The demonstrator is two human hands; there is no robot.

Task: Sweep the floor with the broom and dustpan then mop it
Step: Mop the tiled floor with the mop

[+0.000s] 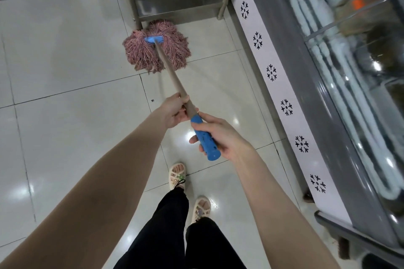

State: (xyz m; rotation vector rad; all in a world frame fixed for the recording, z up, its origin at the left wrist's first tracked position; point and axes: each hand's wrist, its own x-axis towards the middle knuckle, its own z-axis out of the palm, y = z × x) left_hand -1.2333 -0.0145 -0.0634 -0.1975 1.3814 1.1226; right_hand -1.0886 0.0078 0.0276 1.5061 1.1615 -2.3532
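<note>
Tiles [65, 54]: left grip [175, 111], right grip [220, 135] hold mop [140, 52] (apparently touching table leg [133, 4]).

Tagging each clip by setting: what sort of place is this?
Likely a shop or commercial kitchen: a glass-lidded chest freezer with snowflake markings, a stainless steel table ahead, and a glossy tiled floor under the mop.

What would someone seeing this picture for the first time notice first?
The pink mop head stands out, spread on the glossy tiled floor, pushed up against a steel leg at the top middle. In the centre both hands hold the mop: the left hand grips the pole, the right hand the blue grip at its end. Along the right edge runs a glass-topped freezer with a strip of snowflake marks.
</note>
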